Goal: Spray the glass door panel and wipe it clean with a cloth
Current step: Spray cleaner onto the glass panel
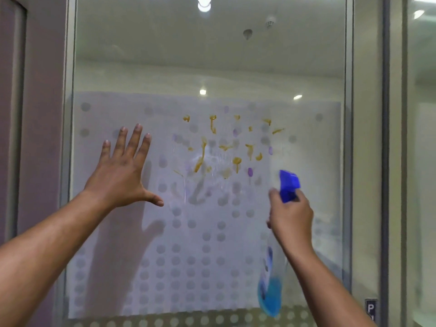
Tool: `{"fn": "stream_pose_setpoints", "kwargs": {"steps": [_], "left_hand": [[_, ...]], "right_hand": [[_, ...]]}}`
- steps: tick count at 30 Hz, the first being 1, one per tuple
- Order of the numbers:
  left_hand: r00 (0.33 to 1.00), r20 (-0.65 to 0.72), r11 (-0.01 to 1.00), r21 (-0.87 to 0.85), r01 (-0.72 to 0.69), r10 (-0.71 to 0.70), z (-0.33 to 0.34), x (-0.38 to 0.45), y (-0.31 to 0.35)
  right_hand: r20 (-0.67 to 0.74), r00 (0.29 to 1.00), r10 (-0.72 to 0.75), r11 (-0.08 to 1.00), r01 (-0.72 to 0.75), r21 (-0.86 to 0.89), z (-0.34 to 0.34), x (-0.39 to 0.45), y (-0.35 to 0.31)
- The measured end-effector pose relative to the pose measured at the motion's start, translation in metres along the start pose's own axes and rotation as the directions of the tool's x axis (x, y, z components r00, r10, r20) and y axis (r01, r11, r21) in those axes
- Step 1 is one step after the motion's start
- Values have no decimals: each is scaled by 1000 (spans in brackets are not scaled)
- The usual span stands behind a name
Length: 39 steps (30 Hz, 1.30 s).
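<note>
Frosted film with rows of grey dots covers the lower part of the glass door panel (207, 67) in front of me, and a lit ceiling shows through the clear glass above it. Yellow-brown smears (226, 145) are scattered across the middle of the film, with a few purple dabs among them and a wet, streaky patch just below where spray seems to have landed.

My right hand (291, 215) is wrapped round the neck of the spray bottle (271, 291), its blue trigger head (289, 185) aimed up toward the smears; blue liquid sits low in the blurred bottle body. My left hand (125, 171) is spread, fingers straight, flat against or just off the film left of the mess; I cannot tell if it touches.

No cloth is in view. My worry is that the wet patch will run and carry the yellow stuff down over the dots before I have anything to wipe with. Spraying from this side angle could also miss the upper smears.

A metal frame (349, 161) borders the panel, with a small sign (370, 309) low on the right.
</note>
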State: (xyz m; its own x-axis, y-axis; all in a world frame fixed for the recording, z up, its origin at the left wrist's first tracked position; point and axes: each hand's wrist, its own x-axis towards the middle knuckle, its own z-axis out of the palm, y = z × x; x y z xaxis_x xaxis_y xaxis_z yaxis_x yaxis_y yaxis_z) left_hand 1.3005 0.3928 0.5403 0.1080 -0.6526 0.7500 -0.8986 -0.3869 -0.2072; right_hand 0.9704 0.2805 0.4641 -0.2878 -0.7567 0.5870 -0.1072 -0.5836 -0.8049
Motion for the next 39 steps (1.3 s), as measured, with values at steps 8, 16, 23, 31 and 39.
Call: {"fn": "stream_pose_setpoints", "kwargs": {"steps": [8,16,23,31,39], "left_hand": [[1000,-15,1000,-13,0,0,2,-1,-1],[1000,-23,1000,-16,12,-13,1,-1,-2],[997,-44,997,-26,69,-70,-3,-9,16],[929,-365,715,-666,-213,-63,-21,-60,158],[971,61,-52,-996,75,231,-27,-125,373]], "right_hand": [[79,997,22,1000,-20,-20,1,-12,22],[210,975,-71,997,65,35,21,-33,14],[362,929,-74,983,7,183,-8,-33,20],[470,881,-43,944,-119,309,-83,-14,25],[495,868,35,900,-243,361,-203,17,32]]}}
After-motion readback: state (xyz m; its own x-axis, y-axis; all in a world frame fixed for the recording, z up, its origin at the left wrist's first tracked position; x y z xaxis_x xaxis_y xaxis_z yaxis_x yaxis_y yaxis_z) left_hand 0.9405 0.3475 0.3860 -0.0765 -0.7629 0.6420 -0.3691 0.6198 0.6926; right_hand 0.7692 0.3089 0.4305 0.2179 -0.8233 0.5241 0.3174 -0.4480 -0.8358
